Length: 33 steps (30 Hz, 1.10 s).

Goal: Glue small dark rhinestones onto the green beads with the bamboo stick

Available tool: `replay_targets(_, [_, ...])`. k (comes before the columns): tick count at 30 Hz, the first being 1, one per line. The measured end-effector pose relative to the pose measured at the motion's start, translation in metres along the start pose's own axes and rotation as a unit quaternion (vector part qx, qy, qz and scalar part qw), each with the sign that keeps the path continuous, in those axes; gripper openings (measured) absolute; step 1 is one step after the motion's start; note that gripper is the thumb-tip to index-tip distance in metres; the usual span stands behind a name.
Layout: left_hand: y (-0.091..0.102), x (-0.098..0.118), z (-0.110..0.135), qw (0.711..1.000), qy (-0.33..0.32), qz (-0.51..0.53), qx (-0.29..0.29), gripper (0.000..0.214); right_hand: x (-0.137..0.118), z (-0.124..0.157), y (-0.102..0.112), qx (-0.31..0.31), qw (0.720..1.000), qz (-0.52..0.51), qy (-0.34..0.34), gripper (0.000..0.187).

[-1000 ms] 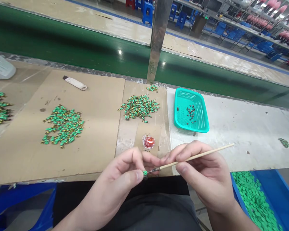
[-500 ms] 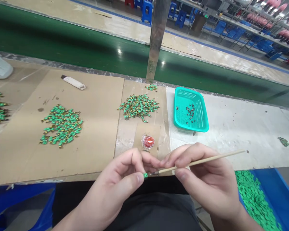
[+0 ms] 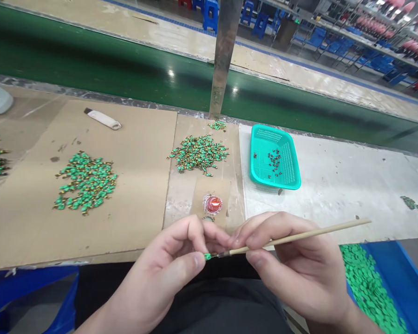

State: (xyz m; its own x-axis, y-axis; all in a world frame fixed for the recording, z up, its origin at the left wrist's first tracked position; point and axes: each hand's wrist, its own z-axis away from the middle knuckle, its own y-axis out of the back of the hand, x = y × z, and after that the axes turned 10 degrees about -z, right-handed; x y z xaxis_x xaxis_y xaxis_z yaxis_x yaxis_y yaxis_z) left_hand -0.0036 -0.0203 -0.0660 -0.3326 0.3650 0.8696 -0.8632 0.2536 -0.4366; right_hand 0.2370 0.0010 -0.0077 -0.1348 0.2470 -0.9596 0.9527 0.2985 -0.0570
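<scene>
My left hand (image 3: 176, 264) pinches a tiny green piece (image 3: 207, 256) between thumb and forefinger. My right hand (image 3: 292, 260) is closed round a thin paintbrush (image 3: 313, 234) with a pale wooden handle, held like a pen. The brush tip points left and meets the green piece, or comes very close to it; the exact contact is too small to tell. Fingers of both hands touch or nearly touch above the brush. Just beyond my hands lies a small round pot of red paint (image 3: 214, 204) on a cardboard patch.
Piles of small green-and-gold pieces lie on the cardboard, one at left (image 3: 87, 183) and one at centre (image 3: 199, 154). A turquoise basket (image 3: 293, 178) holds some dark bits. A white-handled cutter (image 3: 102, 118) lies at the back. Green discs (image 3: 372, 283) fill a blue bin at lower right.
The brush has shifted slightly in my right hand, its handle end reaching further right. My left hand keeps its pinch on the green piece. The view has moved a little.
</scene>
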Motion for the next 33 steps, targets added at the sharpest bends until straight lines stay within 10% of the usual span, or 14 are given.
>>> replay_targets(33, [0.0057, -0.0051, 0.0009, 0.999, -0.018, 0.018, -0.028, 0.02, 0.004, 0.0009, -0.0028, -0.013, 0.999, -0.01, 0.028, 0.027])
